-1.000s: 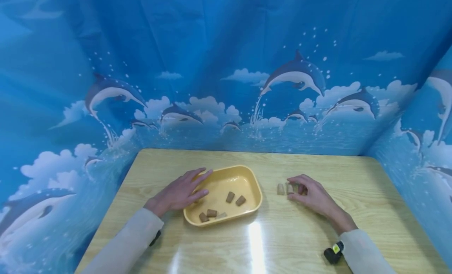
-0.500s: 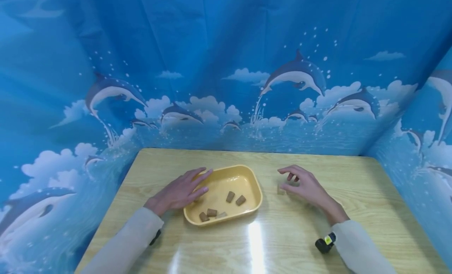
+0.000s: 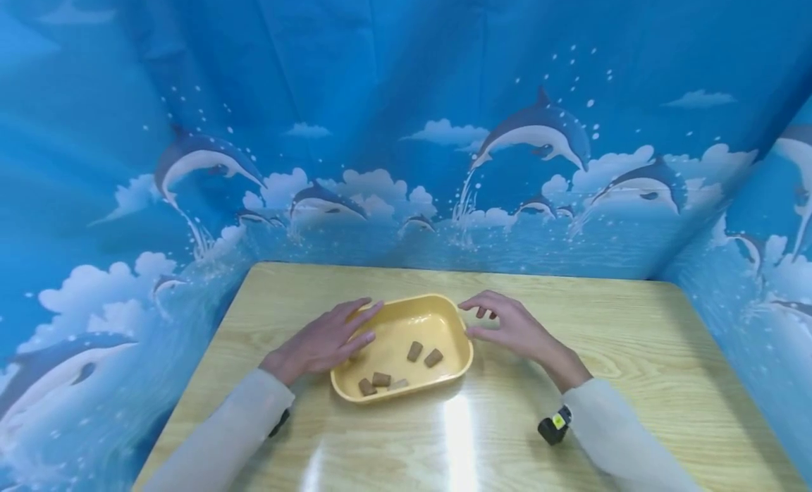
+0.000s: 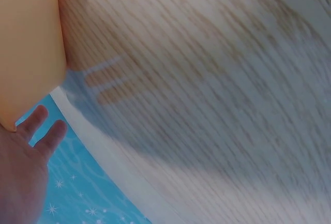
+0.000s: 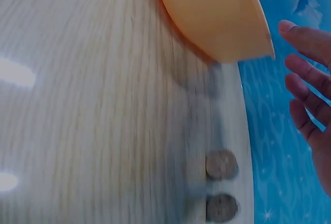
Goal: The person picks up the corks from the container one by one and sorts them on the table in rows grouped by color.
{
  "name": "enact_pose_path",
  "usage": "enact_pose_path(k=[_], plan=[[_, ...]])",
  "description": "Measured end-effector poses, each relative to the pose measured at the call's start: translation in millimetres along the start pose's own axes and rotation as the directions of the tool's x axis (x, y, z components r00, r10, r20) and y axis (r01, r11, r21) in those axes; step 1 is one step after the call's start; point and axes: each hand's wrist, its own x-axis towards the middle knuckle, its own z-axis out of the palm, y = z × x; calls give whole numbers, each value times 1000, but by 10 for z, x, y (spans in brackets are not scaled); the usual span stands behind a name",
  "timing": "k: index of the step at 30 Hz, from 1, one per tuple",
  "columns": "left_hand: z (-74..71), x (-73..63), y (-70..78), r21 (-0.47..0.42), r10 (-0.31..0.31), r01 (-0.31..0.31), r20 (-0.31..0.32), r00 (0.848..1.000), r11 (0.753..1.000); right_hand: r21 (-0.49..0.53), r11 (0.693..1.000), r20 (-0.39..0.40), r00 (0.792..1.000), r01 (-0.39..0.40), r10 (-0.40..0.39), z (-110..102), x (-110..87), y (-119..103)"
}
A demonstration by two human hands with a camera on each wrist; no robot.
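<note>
A yellow tray (image 3: 406,323) stands on the table, its outer wall (image 4: 31,38) filling a corner of the left wrist view. Several short brown cylinders that look like corks (image 3: 381,379) lie inside, with one paler piece (image 3: 397,385) among them. My left hand (image 3: 323,340) rests at the tray's left rim, fingers spread and straight. Just off the right rim hovers my right hand (image 3: 510,326), fingers loosely bent, with nothing visible between them. Two more corks (image 5: 222,165) stand on the table in the right wrist view; in the head view the right hand hides them.
The pale wood-grain table (image 3: 393,450) ends at a blue dolphin-print curtain (image 3: 393,245) behind and at the sides. A small black device (image 3: 553,427) sits at the right wrist. Light glare (image 3: 458,435) falls on the table before the tray.
My right hand has left the standing corks and moved left to the tray's right rim. The left hand, the tray and the pieces inside stay where they were.
</note>
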Motion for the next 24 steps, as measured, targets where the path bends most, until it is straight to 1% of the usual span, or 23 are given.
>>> enact_pose_path(k=[7, 11, 15, 18, 24], plan=[[12, 13, -5, -9, -4, 3, -7, 1000, 1000, 6, 998, 106, 992, 68, -68, 199, 124, -198], [27, 18, -11, -12, -15, 15, 3, 1000, 1000, 15, 997, 160, 984, 71, -73, 277, 182, -324], [29, 16, -9, -16, -27, 27, 5, 1000, 1000, 32, 998, 218, 974, 53, -59, 359, 221, -416], [24, 15, -7, -14, -28, 28, 6, 1000, 1000, 33, 997, 262, 963, 64, -70, 420, 249, -457], [24, 20, -2, -11, -42, 42, 11, 999, 999, -10, 990, 350, 927, 143, -131, 538, 326, -517]])
